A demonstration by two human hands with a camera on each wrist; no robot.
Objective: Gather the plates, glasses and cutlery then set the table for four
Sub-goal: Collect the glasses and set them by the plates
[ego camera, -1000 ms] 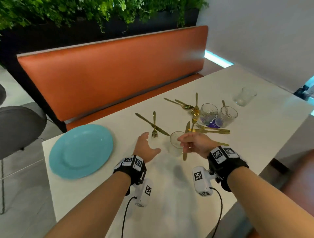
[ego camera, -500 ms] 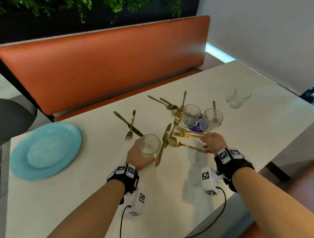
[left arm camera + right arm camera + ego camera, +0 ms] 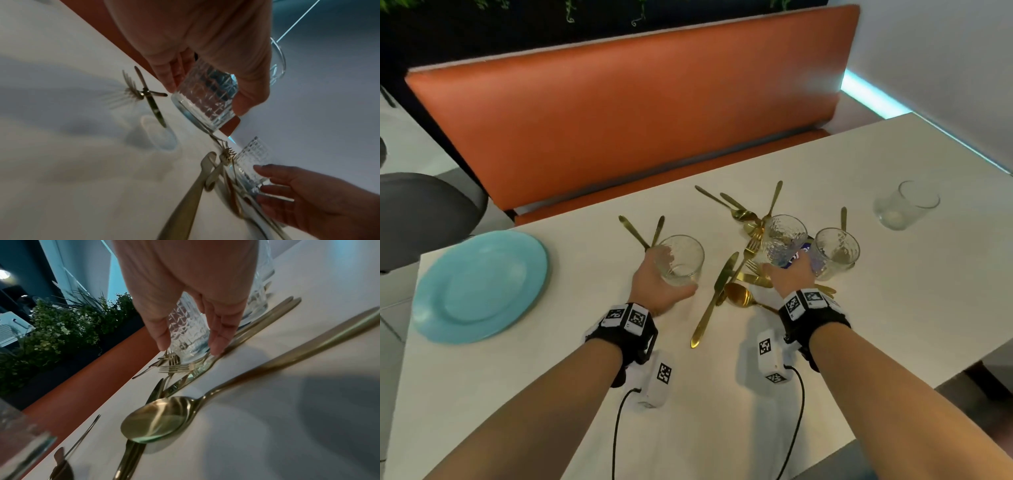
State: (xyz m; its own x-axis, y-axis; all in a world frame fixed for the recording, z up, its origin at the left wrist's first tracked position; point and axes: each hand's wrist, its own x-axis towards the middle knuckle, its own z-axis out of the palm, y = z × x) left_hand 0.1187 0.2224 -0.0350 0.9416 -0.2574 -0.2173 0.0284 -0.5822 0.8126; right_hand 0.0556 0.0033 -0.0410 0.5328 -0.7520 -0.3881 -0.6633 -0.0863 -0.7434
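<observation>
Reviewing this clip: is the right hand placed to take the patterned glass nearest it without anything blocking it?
Probably yes. The right hand is open, fingers either side of the patterned clear glass, with nothing between them. The gold forks at its base lie low and look unlikely to hinder the grip.

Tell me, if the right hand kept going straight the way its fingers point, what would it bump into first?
Most likely the patterned glass directly ahead: the right hand has its fingers spread at its base, nearly touching. Exact contact is unclear.

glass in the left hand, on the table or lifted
Lifted. In the left wrist view the glass tilts in the left hand, its base clear of the table.
</observation>
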